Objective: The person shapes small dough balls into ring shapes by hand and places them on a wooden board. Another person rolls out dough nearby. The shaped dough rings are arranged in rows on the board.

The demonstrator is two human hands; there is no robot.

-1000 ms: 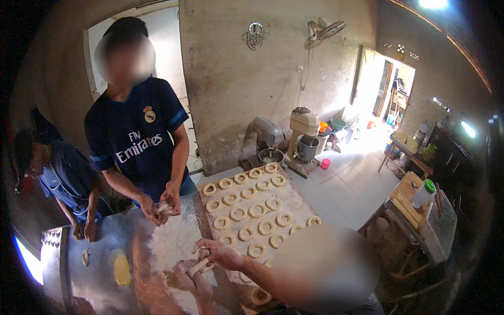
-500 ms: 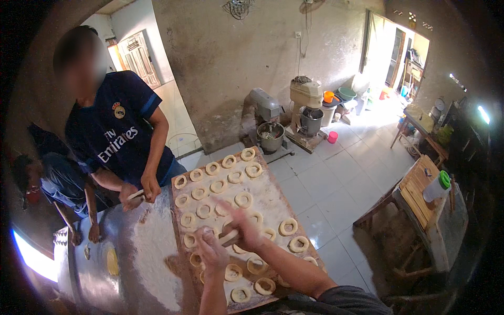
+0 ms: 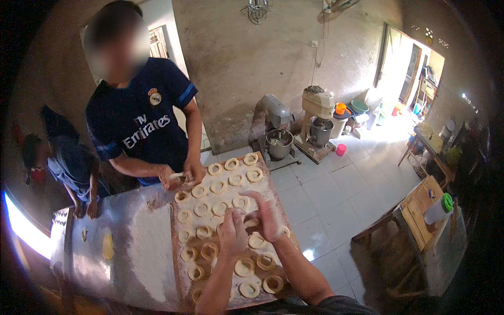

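My left hand (image 3: 232,231) is curled at a short piece of pale dough (image 3: 252,221) over a floured board (image 3: 284,253). Beside it my right hand (image 3: 265,214) is raised with its fingers stretched out, slightly smeared by motion; the dough shows between the two hands. Several dough rings (image 3: 244,266) lie in rows on the board below. Left of it is a metal worktop (image 3: 94,273) with a patch of white flour (image 3: 147,252) and a yellow patch (image 3: 107,245).
A co-worker (image 3: 142,121) in a dark blue shirt holds dough across the board; another person (image 3: 71,168) bends at the far left. Two floor mixers (image 3: 320,123) stand by the wall. A wooden table (image 3: 420,210) with a green-lidded container (image 3: 438,210) is at the right.
My hands have swung from low on the board to over its middle, and my right fingers have straightened from their grip on the dough strip. The view has shifted.
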